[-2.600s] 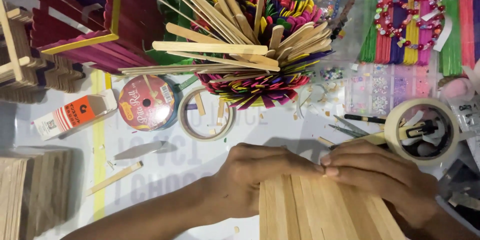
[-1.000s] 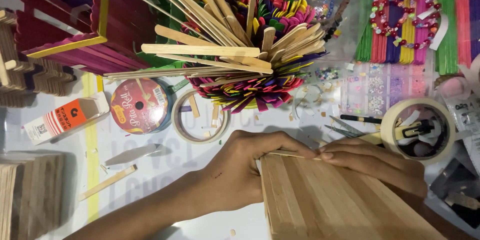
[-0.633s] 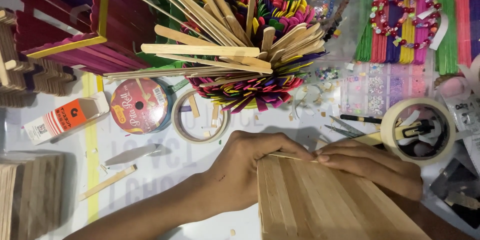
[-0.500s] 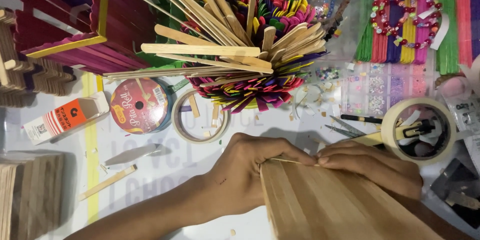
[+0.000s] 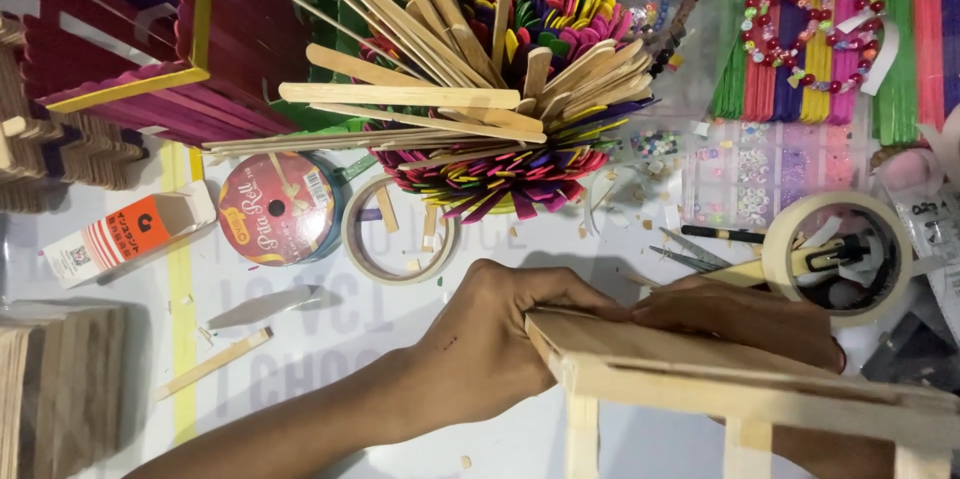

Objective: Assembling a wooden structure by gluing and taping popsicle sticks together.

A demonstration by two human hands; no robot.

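White craft surface (image 5: pixel 600 259) strewn with supplies, left hand (image 5: pixel 490 344) and right hand (image 5: pixel 745 319) both grasping the far edge of a stick-built wooden frame (image 5: pixel 720 374), raised just near of a tape roll (image 5: pixel 400 231), colourful stick bundle (image 5: pixel 510 69) beyond.

Pale, unpainted wooden stick frame (image 5: pixel 700 369): light tan with faint grain. Fan-shaped bundle of craft sticks (image 5: pixel 500 69): plain tan on top; magenta, purple, yellow and green beneath. Round ribbon spool (image 5: pixel 281 209): red-pink face, blue rim. Small rectangular carton (image 5: pixel 125 236): white with an orange panel. Surface (image 5: pixel 330 339): white with a yellow stripe. Tape ring (image 5: pixel 838 259): cream.
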